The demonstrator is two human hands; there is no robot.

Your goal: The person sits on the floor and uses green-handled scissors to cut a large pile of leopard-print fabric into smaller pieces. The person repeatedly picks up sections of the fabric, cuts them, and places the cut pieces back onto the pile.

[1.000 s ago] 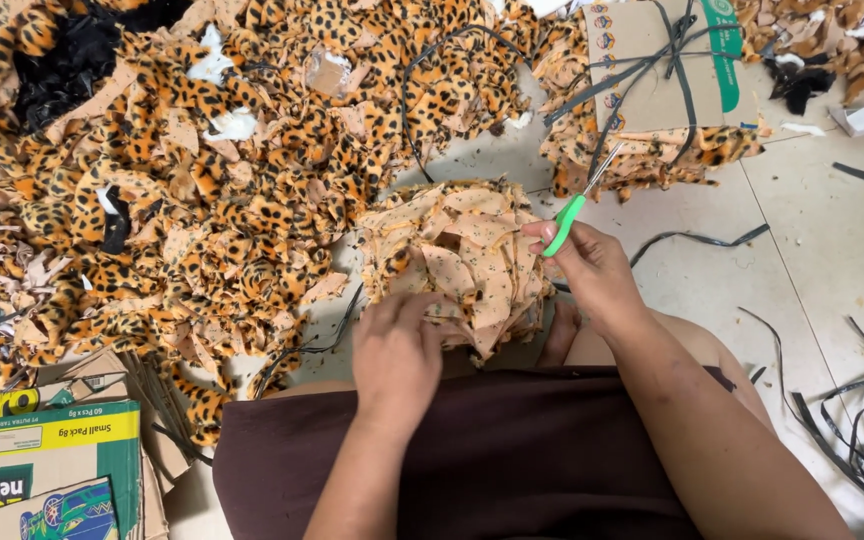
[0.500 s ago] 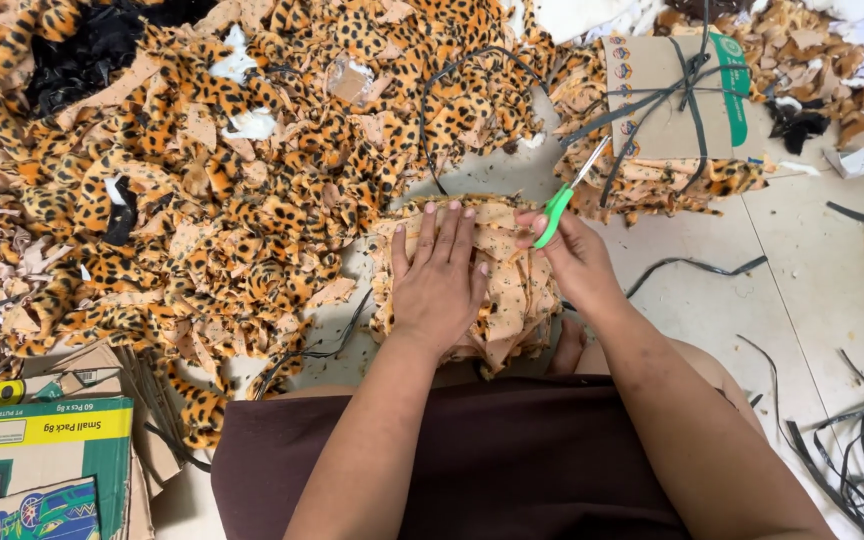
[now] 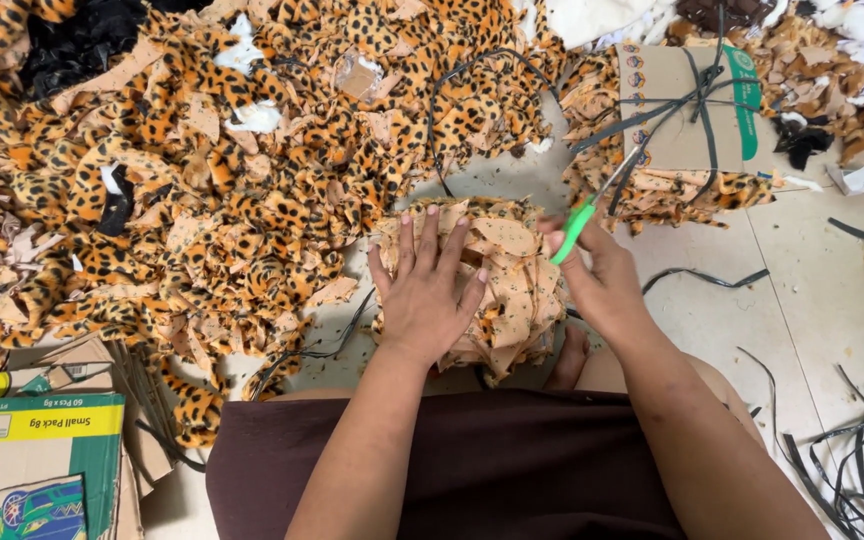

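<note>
A stack of tan, speckled fabric cut-outs (image 3: 512, 290) lies on the floor just in front of my knees. My left hand (image 3: 427, 290) rests flat on top of it, fingers spread. My right hand (image 3: 597, 275) touches the stack's right side and grips green-handled scissors (image 3: 584, 215) that point up and away. A big heap of leopard-print fabric scraps (image 3: 212, 170) covers the floor to the left and behind.
A cardboard box (image 3: 687, 105) tied with black straps sits at the back right on more scraps. Loose black straps (image 3: 852, 470) lie on the tiled floor at right. A green and yellow carton (image 3: 37, 460) stands at the lower left. My lap wears dark maroon cloth (image 3: 472, 470).
My left hand has moved up from the near edge of the stack and spread flat on its top. The view has tilted, so the tied box shows more fully.
</note>
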